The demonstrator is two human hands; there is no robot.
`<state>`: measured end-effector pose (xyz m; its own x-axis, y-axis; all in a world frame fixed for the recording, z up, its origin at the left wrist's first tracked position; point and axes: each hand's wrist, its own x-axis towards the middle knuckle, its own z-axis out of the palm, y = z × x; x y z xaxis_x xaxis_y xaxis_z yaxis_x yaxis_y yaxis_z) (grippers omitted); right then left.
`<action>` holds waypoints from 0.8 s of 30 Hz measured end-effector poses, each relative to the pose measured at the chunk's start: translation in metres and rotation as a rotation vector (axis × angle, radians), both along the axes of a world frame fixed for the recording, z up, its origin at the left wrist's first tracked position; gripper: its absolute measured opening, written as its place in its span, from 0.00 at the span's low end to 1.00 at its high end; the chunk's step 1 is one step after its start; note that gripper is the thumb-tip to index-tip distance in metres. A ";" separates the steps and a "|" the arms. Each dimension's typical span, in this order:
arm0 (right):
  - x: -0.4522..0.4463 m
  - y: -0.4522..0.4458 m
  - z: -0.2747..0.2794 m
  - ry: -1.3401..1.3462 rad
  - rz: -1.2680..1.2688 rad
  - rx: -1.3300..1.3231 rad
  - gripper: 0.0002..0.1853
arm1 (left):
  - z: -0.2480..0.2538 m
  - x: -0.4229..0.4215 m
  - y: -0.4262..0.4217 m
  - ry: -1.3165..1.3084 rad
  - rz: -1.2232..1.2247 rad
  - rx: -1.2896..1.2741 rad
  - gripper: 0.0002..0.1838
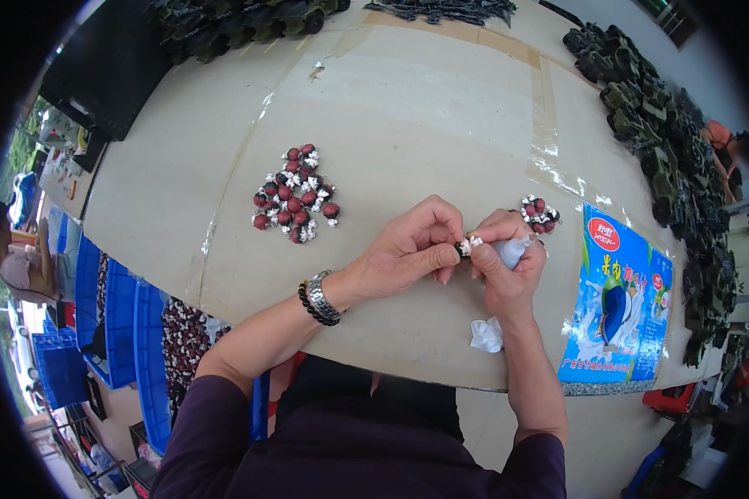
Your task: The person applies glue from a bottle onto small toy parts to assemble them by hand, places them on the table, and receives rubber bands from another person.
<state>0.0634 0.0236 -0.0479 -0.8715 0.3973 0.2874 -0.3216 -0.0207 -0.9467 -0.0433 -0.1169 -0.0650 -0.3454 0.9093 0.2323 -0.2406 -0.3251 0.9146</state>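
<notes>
Purple shirt (pixel 341 457); left hand (pixel 408 249) pinching piece (pixel 465 248), right hand (pixel 512 270) gripping bottle (pixel 510 252).

Bright, even light falls over the counter (pixel 374 116), with pale glare on its clear tape (pixel 553 179) and a blown-out window area at far left. Shadows look soft. The round view bends straight edges and blackens the corners; distant parts seem slightly blurred.

balls (pixel 295 205): red, black, white | sleeves (pixel 541 466): dark purple | bins (pixel 118 320): blue | poster (pixel 587 345): blue, 2 red ovals (pixel 605 234)
</notes>
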 end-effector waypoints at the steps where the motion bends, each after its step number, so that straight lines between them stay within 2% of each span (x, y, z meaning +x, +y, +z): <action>1: 0.000 0.000 0.000 0.008 0.016 -0.015 0.04 | 0.000 0.000 0.000 -0.015 -0.016 0.015 0.11; 12: 0.003 -0.001 -0.001 0.061 0.055 -0.013 0.04 | 0.001 -0.001 -0.001 -0.041 -0.080 0.064 0.11; 24: 0.002 -0.007 -0.005 0.095 -0.079 0.187 0.03 | 0.000 -0.001 0.000 -0.064 -0.063 0.088 0.10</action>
<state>0.0657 0.0168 -0.0525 -0.8055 0.3952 0.4416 -0.4032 0.1807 -0.8971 -0.0447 -0.1165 -0.0655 -0.3050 0.9067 0.2913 -0.3199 -0.3856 0.8654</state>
